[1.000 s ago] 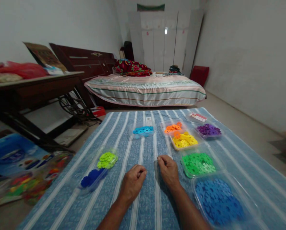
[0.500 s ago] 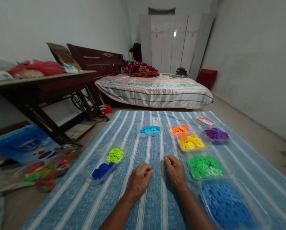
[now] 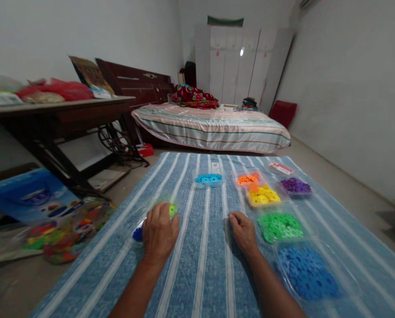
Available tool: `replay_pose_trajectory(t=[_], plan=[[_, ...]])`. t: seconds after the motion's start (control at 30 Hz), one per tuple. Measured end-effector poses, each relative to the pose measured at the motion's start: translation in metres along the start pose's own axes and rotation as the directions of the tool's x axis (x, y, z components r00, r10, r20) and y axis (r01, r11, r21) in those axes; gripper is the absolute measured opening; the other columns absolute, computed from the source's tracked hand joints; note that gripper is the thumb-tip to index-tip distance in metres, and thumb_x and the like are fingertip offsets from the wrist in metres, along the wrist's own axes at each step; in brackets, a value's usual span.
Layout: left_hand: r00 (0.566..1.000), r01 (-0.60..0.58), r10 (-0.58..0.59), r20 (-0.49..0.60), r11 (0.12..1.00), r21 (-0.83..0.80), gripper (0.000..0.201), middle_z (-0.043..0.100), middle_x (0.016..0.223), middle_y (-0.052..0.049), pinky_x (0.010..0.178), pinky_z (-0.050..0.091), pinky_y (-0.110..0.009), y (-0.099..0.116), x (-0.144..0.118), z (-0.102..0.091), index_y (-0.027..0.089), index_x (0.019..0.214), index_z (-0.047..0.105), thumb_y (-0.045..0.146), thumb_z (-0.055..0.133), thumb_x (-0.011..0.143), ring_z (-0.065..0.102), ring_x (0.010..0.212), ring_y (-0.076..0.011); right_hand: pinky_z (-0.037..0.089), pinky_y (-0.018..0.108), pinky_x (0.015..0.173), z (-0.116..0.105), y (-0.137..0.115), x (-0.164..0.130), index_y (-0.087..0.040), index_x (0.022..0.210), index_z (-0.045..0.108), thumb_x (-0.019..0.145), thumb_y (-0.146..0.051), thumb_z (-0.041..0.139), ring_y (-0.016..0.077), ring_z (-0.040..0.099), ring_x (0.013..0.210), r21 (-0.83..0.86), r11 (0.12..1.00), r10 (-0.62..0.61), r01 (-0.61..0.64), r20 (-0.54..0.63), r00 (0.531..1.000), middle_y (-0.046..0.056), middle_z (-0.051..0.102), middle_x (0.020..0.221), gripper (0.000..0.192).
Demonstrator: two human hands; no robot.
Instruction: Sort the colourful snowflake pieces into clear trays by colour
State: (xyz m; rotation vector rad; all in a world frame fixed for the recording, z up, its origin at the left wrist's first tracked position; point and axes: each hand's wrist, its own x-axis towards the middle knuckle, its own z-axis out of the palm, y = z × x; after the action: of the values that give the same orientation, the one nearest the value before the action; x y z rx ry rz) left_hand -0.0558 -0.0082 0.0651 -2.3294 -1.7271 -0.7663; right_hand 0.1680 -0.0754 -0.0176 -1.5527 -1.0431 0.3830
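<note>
Left hand (image 3: 160,233) spread over clear tray (image 3: 141,221) of lime and dark-blue pieces at near left, grip hidden, right hand (image 3: 242,229) curled loosely closed on striped cloth (image 3: 204,265), beside green pieces tray (image 3: 280,226)

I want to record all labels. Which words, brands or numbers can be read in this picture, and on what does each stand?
None can be read.
White tag on the striped cloth: dark print, too small.
Red-and-white card: blurred.
Blue box on the floor: blurred.
</note>
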Motion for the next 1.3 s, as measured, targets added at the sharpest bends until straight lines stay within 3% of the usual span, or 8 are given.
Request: replay_pose_trajectory(t=[0.13, 0.3, 0.47, 0.6, 0.87, 1.0, 1.17, 1.3], plan=[[0.960, 0.069, -0.129, 0.250, 0.970, 0.234, 0.035, 0.064, 0.116, -0.018, 0.085, 0.048, -0.044, -0.006, 0.004, -0.017, 0.012, 0.115, 0.059, 0.026, 0.043, 0.087, 0.060, 0.106, -0.0330, 0.042, 0.027, 0.067, 0.002, 0.001, 0.001, -0.016, 0.074, 0.070, 0.084, -0.041, 0.049, 0.0186, 0.059, 0.071, -0.043, 0.998, -0.036, 0.034, -0.026, 0.999, 0.003, 0.066, 0.071, 0.035], [0.892, -0.010, -0.104, 0.439, 0.968, 0.250, 0.029, 0.071, 0.098, -0.016, 0.077, 0.048, -0.038, -0.007, 0.009, -0.021, 0.014, 0.094, 0.067, 0.018, 0.039, 0.086, 0.067, 0.094, -0.0299, 0.040, 0.026, 0.067, 0.006, 0.001, 0.000, -0.017, 0.073, 0.069, 0.087, -0.036, 0.044, 0.0171, 0.058, 0.071, -0.156, 0.983, -0.101, 0.096, -0.024, 0.995, 0.003, 0.065, 0.071, 0.034], [0.913, -0.064, -0.045, 0.406, 0.966, 0.252, 0.036, 0.071, 0.096, -0.015, 0.075, 0.047, -0.036, 0.003, 0.012, -0.015, 0.014, 0.094, 0.066, 0.012, 0.031, 0.089, 0.067, 0.092, -0.0285, 0.038, 0.025, 0.069, 0.012, 0.002, -0.001, -0.018, 0.073, 0.068, 0.088, -0.030, 0.043, 0.0166, 0.056, 0.074, -0.325, 0.928, -0.189, 0.182, 0.011, 0.982, 0.004, 0.063, 0.074, 0.032], [0.915, -0.175, 0.095, 0.392, 0.969, 0.172, 0.037, 0.070, 0.096, -0.014, 0.077, 0.047, -0.036, 0.032, 0.014, -0.011, 0.015, 0.095, 0.066, 0.012, 0.030, 0.089, 0.066, 0.094, -0.0276, 0.037, 0.025, 0.070, 0.014, 0.003, 0.000, -0.017, 0.075, 0.067, 0.090, -0.025, 0.043, 0.0166, 0.056, 0.076, -0.413, 0.883, -0.225, 0.223, 0.044, 0.973, 0.004, 0.063, 0.075, 0.029], [0.845, -0.411, 0.412, 0.343, 0.908, -0.078, 0.036, 0.068, 0.097, -0.016, 0.087, 0.044, -0.037, 0.104, 0.040, 0.021, 0.010, 0.101, 0.065, 0.006, 0.032, 0.088, 0.062, 0.101, -0.0274, 0.040, 0.026, 0.073, 0.014, -0.003, -0.015, -0.018, 0.075, 0.064, 0.085, -0.012, 0.048, 0.0182, 0.056, 0.080, -0.556, 0.760, -0.245, 0.336, 0.234, 0.941, 0.006, 0.063, 0.079, 0.020], [0.791, -0.469, 0.482, 0.376, 0.873, -0.133, 0.032, 0.068, 0.096, -0.015, 0.083, 0.045, -0.036, 0.129, 0.048, 0.043, 0.010, 0.098, 0.066, 0.004, 0.038, 0.084, 0.062, 0.097, -0.0265, 0.044, 0.034, 0.088, 0.019, -0.011, -0.026, -0.015, 0.097, 0.068, 0.083, -0.009, 0.049, 0.0235, 0.058, 0.095, -0.583, 0.720, -0.253, 0.376, 0.284, 0.925, 0.011, 0.066, 0.094, 0.024], [0.752, -0.504, 0.532, 0.388, 0.844, -0.182, 0.029, 0.068, 0.093, -0.013, 0.081, 0.046, -0.033, 0.137, 0.046, 0.067, 0.012, 0.094, 0.066, 0.006, 0.040, 0.084, 0.062, 0.094, -0.0249, 0.043, 0.041, 0.100, 0.020, -0.015, -0.031, -0.012, 0.131, 0.055, 0.085, -0.009, 0.049, 0.0272, 0.053, 0.115, -0.558, 0.732, -0.278, 0.392, 0.281, 0.919, 0.015, 0.062, 0.122, 0.047], [0.760, -0.501, 0.543, 0.357, 0.840, -0.209, 0.030, 0.067, 0.095, -0.014, 0.086, 0.045, -0.035, 0.128, 0.043, 0.077, 0.012, 0.096, 0.066, 0.004, 0.040, 0.083, 0.061, 0.097, -0.0256, 0.043, 0.044, 0.102, 0.014, -0.015, -0.043, -0.013, 0.119, 0.062, 0.086, -0.009, 0.049, 0.0299, 0.051, 0.121, -0.584, 0.722, -0.232, 0.370, 0.300, 0.925, 0.015, 0.062, 0.123, 0.036]])
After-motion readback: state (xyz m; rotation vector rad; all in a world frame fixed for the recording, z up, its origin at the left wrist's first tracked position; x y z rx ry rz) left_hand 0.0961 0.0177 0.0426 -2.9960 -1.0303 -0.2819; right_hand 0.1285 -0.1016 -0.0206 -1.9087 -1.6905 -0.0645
